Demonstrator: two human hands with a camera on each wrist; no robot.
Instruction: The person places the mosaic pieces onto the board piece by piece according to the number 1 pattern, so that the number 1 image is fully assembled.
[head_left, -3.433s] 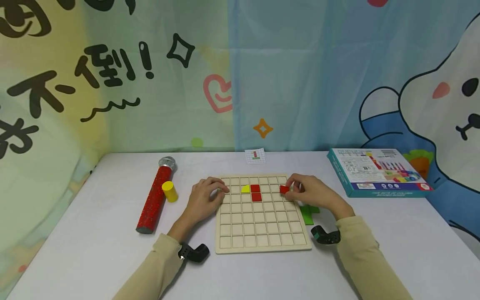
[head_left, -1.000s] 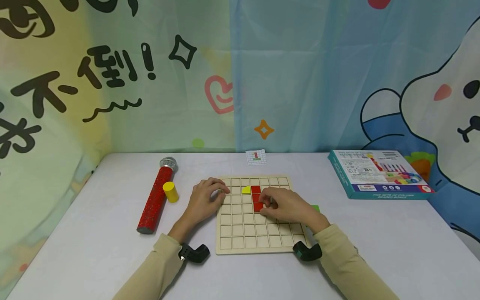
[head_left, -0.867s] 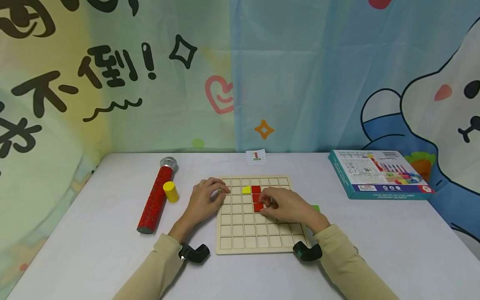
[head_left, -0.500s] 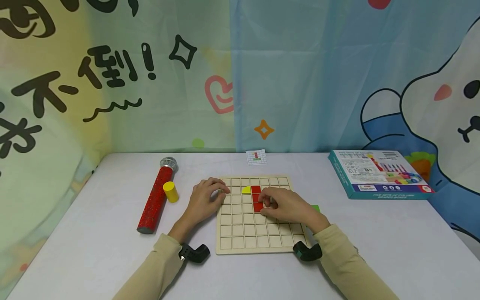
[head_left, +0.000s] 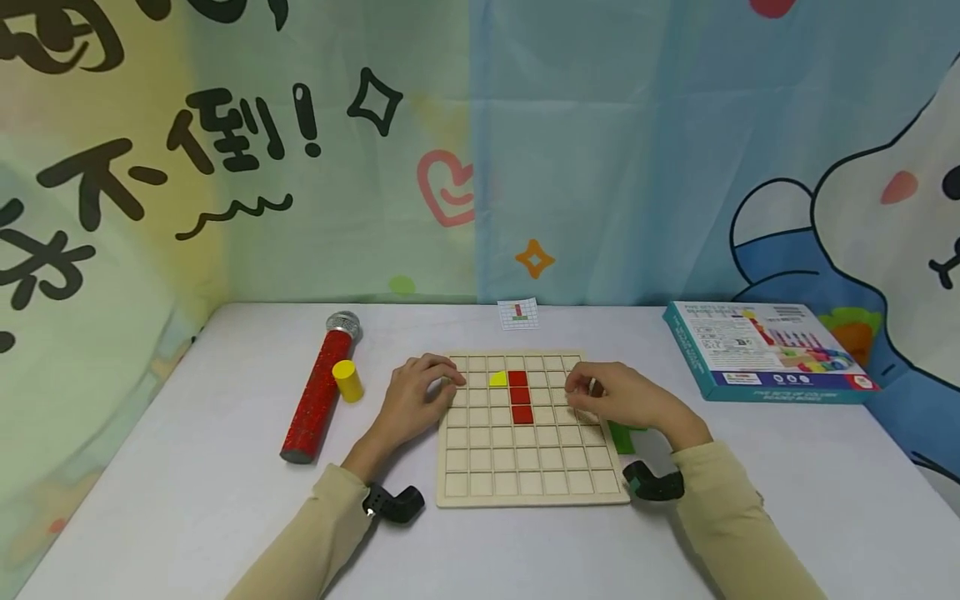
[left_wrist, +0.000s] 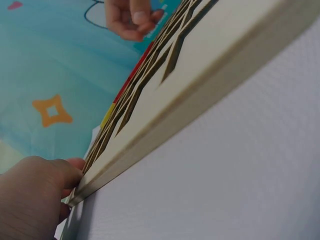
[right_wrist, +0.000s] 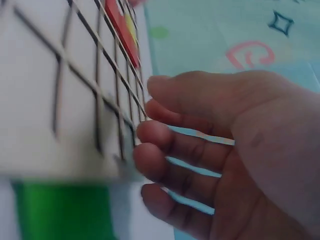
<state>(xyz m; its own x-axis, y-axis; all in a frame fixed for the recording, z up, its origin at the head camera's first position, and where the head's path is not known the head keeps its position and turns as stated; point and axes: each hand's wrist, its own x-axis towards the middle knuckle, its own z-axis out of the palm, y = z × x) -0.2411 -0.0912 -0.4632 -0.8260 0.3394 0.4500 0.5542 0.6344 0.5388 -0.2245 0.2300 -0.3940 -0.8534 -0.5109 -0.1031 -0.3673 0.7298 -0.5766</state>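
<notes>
A square wooden grid board (head_left: pixel 501 458) lies on the white table. My left hand (head_left: pixel 420 396) pinches its upper left edge; the left wrist view shows thumb and fingers on either side of the rim. Three red squares (head_left: pixel 520 397) stand in one column of cells, with a yellow piece (head_left: pixel 498 379) left of the top one. Over the board's right side is my right hand (head_left: pixel 630 398), fingers loosely bent and holding nothing; in the right wrist view its fingers (right_wrist: pixel 155 132) are apart from the thumb. Green pieces (head_left: pixel 622 437) lie beside the board, partly hidden by the right hand.
Left of the board lies a red microphone (head_left: pixel 318 396) with a yellow cylinder (head_left: pixel 347 381) against it. A small printed pattern card (head_left: pixel 517 314) is behind the board. The teal game box (head_left: pixel 772 354) sits at the back right, before a printed curtain (head_left: pixel 570 150).
A third red square, earlier between my right fingers, now sits in the column. The right hand has moved away to the board's right side. My left hand stays on the edge.
</notes>
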